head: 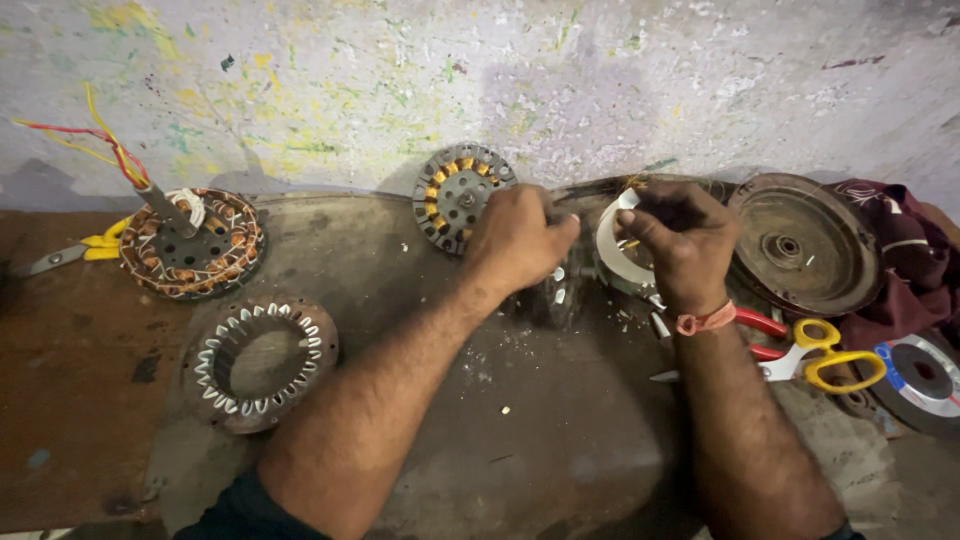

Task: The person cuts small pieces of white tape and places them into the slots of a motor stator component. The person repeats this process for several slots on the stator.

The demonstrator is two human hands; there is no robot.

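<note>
left hand [515, 240] — fingertips blurred | grinding disc [922, 379] — cut by right edge

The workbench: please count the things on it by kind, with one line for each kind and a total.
Wound stators with copper coils: 2
Empty stator core with white slot liners: 1
Round metal motor cover: 1
Yellow-handled scissors: 1
Red-handled pliers: 1
Grinding disc: 1
Total: 7

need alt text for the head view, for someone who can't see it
Seen from above, a person's left hand and right hand work a white strip on a dark bench. A wound stator with coloured wires and an empty stator lie left; yellow scissors and a round cover lie right.
</note>
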